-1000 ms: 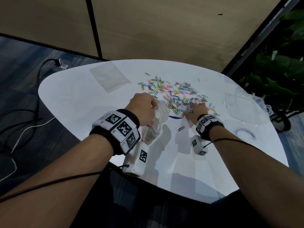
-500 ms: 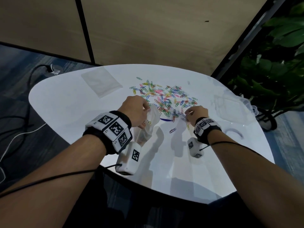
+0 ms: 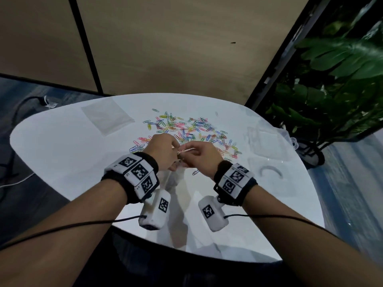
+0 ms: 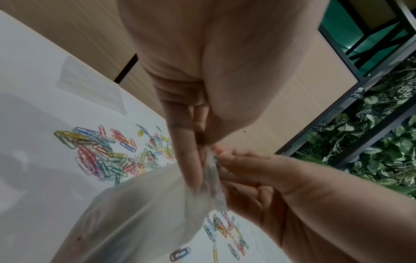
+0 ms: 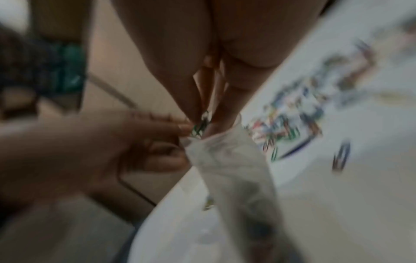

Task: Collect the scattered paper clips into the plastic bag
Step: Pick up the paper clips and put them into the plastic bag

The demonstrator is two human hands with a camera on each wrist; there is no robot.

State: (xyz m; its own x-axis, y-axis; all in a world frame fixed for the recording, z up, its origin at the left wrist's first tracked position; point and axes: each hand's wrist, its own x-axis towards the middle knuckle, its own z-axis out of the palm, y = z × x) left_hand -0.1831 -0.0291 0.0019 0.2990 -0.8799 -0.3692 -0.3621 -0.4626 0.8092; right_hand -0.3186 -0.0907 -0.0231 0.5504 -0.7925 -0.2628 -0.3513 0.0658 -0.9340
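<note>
Left hand [image 3: 163,151] pinches the clear plastic bag [image 4: 139,210] at its mouth above the white surface [image 3: 62,154] — right hand [image 3: 202,156] pinches green paper clips [image 5: 199,127] there; coloured paper clips [image 3: 186,129] lie scattered beyond.

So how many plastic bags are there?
2 for sure: a held bag in the left hand, a flat bag at the table's far left. Clear plastic at the right may be more.

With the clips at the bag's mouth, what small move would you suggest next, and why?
Probably release: the right hand pinches paper clips right at the mouth of the plastic bag, which the left hand holds up, so opening the fingers should drop them in.
</note>
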